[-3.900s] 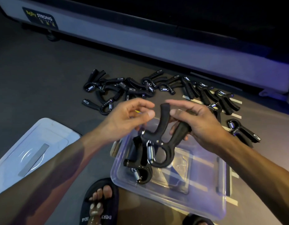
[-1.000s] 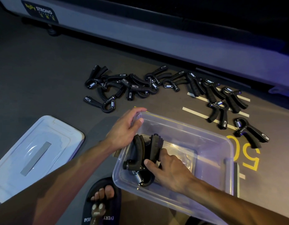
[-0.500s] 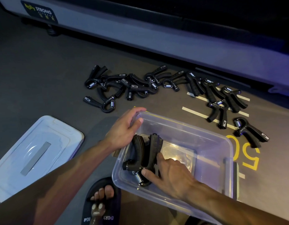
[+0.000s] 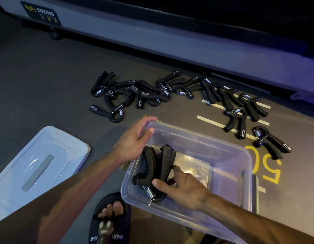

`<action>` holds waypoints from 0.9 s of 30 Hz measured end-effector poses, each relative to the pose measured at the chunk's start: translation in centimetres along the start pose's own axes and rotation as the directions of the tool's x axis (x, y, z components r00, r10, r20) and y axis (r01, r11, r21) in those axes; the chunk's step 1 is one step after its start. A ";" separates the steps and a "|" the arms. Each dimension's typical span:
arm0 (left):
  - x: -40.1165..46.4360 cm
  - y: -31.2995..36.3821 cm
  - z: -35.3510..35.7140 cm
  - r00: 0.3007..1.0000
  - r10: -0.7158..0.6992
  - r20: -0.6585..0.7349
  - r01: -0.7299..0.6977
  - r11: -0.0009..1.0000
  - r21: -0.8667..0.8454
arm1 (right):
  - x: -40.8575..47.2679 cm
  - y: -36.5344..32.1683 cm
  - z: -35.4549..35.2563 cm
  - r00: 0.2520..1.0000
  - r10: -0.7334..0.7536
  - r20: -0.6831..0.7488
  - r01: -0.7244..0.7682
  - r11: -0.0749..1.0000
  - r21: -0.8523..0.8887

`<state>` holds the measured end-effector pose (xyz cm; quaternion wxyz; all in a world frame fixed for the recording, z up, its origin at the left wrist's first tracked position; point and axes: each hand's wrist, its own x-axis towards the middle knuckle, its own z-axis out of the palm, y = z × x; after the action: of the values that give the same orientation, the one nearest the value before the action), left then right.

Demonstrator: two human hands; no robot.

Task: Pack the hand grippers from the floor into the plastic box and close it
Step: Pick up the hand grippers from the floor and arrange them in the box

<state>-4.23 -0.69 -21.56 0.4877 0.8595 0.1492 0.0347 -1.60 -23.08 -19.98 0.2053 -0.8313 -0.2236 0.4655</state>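
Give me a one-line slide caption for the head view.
Right hand sets hand grippers into the clear plastic box while left hand steadies its corner; lid lies alongside.

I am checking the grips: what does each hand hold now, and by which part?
Left hand grips the plastic box by its far-left rim corner. Right hand touches the hand grippers inside, near the spring end; grip unclear.

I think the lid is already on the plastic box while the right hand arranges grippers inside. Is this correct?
Not quite. The head view shows the lid lying on the floor left of the open plastic box. The right hand does arrange hand grippers inside.
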 end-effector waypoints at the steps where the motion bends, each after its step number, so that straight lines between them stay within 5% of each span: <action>1: 0.0 0.0 0.0 1.000 0.002 -0.002 -0.002 1.000 0.003 | 0.0 -0.1 0.1 1.000 -0.010 -0.009 0.010 1.000 0.003; 18: 0.1 -0.3 0.2 1.000 -0.012 0.015 0.012 1.000 -0.012 | -0.5 -1.2 0.3 0.997 -0.076 -0.020 0.071 0.984 -0.162; 24: 0.1 -0.3 0.2 1.000 -0.010 0.017 0.010 1.000 -0.023 | -0.1 -0.7 0.0 0.999 0.040 -0.002 -0.039 0.996 0.082; 27: 0.1 -0.3 0.2 1.000 -0.018 0.024 0.019 0.999 -0.037 | 0.1 -0.4 -0.3 0.999 0.010 0.048 -0.025 0.942 0.336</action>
<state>-4.16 -0.65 -21.93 0.5059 0.8490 0.1507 0.0226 -1.40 -22.77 -19.68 0.3349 -0.7753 -0.1381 0.5174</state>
